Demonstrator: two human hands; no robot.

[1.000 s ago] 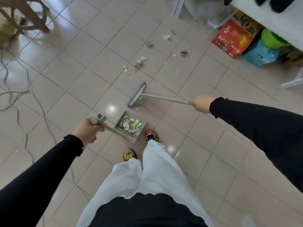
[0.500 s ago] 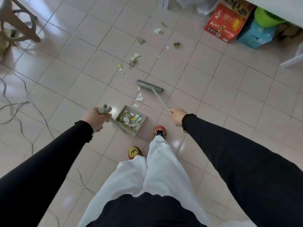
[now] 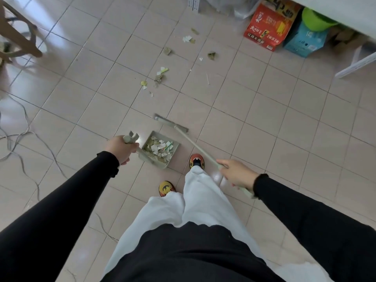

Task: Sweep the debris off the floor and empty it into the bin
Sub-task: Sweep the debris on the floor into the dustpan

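A pale green dustpan (image 3: pixel 175 154) rests on the tiled floor just ahead of my feet, holding several paper scraps and leaves. My left hand (image 3: pixel 120 148) grips its upright handle. My right hand (image 3: pixel 237 173) holds the long shaft of a broom whose head (image 3: pixel 171 122) lies on the floor right behind the dustpan's open side. Loose debris (image 3: pixel 159 75) of torn paper and dry leaves is scattered over the tiles further ahead, with more scraps (image 3: pixel 188 38) toward the boxes.
A red carton (image 3: pixel 268 27) and a blue box (image 3: pixel 305 42) with a green bowl (image 3: pixel 316 20) sit at the far right under a white table. Wooden chair legs (image 3: pixel 18 39) stand at far left. Grey cables (image 3: pixel 18 137) trail across the left floor.
The broom head swept toward the dustpan and the few scraps in front of it are now in the pan. My right hand has drawn back closer to my body.
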